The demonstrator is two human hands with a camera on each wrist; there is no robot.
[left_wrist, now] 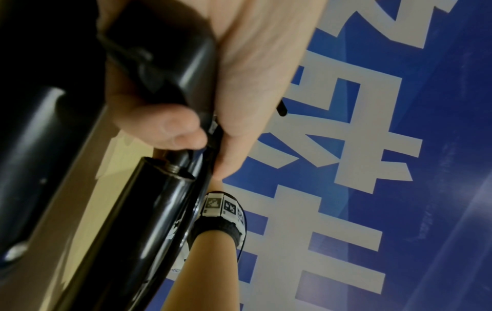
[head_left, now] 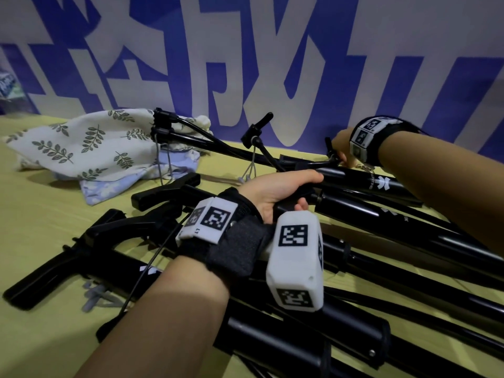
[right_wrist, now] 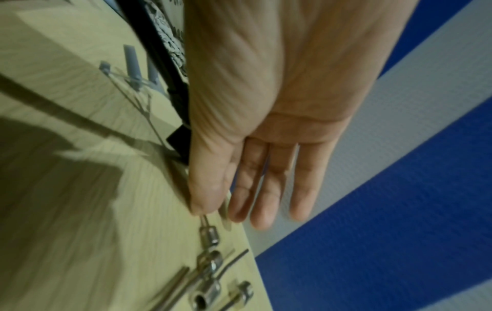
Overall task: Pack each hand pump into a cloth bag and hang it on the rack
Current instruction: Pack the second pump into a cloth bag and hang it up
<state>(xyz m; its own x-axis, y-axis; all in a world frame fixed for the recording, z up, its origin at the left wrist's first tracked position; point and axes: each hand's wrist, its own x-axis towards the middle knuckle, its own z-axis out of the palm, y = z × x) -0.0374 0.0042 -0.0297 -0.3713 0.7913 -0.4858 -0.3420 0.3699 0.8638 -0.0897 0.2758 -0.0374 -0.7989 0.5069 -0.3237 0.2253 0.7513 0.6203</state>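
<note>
Several black hand pumps (head_left: 272,268) lie across the yellow table (head_left: 41,214). My left hand (head_left: 283,186) grips the upper end of one pump (head_left: 360,184), thumb on top and fingers curled underneath. The left wrist view shows this grip (left_wrist: 210,145) on the black part above the pump's cylinder (left_wrist: 159,210). My right hand (head_left: 341,150) is at the wall, by the pump's hose end. In the right wrist view its fingers (right_wrist: 266,200) are straight and the thumb tip touches the stem of a small metal needle (right_wrist: 210,237). A leaf-print cloth bag (head_left: 81,143) lies at the back left.
A pale blue floral bag (head_left: 109,184) lies under the leaf-print one. More metal needles (right_wrist: 210,294) lie near the table's back edge. A blue and white banner wall (head_left: 245,64) stands just behind the table. Grey plastic nozzles on cords (head_left: 95,298) lie among the pumps.
</note>
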